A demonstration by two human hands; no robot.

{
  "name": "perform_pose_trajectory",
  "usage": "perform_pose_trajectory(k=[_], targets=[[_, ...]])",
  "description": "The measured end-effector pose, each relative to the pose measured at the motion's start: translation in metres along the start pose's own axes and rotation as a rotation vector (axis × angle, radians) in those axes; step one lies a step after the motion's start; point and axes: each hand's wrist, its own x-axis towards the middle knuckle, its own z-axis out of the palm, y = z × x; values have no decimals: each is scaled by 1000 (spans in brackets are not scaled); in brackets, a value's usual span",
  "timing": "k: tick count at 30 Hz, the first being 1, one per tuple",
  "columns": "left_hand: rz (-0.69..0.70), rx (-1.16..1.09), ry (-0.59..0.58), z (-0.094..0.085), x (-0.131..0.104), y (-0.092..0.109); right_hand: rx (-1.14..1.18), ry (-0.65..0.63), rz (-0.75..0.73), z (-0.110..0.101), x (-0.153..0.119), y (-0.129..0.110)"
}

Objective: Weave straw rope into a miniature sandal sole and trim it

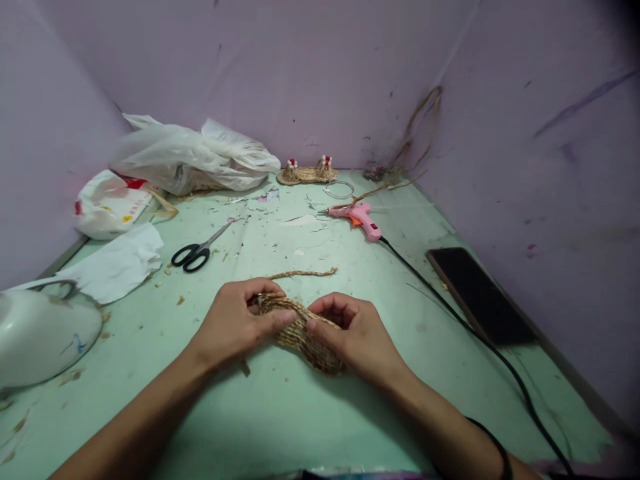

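Observation:
Between my two hands is a small sole-shaped piece of coiled straw braid, tilted above the green tabletop. My left hand pinches its left end, with the thumb on the near face and the fingers behind. On the right, my right hand grips the upper edge between thumb and fingers. A loose braid end runs out from behind the left hand toward the right. The fingertips behind the piece are partly hidden.
A pink glue gun lies ahead, its black cord running down the right side past a phone. Black-handled scissors, white plastic bags and a white lamp-like object are left. A decorated straw piece sits at the back.

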Motion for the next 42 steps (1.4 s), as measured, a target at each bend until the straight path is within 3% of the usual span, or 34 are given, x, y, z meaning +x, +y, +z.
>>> perform_pose_trajectory(k=[4, 10, 15, 23, 29, 34, 38, 42], targets=[[-41, 36, -60, 4, 2, -6, -23, -27, -6, -1, -1, 2], [-39, 58, -97, 5, -1, -6, -139, -208, -35, -12, 2, 3], [-9, 106, -129, 5, -2, -4, -62, -351, 79, -19, 10, 0], [0, 186, -171, 5, 2, -11, 60, -387, 154, -19, 15, 7], [-10, 26, -208, 3, 6, -12, 48, -384, 162, -20, 16, 8], [-145, -254, -210, -1, 9, -9, 21, -408, 137, -20, 17, 10], [-263, -491, -160, -4, 11, -8, -3, -385, 110, -20, 18, 13], [-315, -490, -62, -6, 14, -10, 29, -307, 114, -19, 19, 15]])
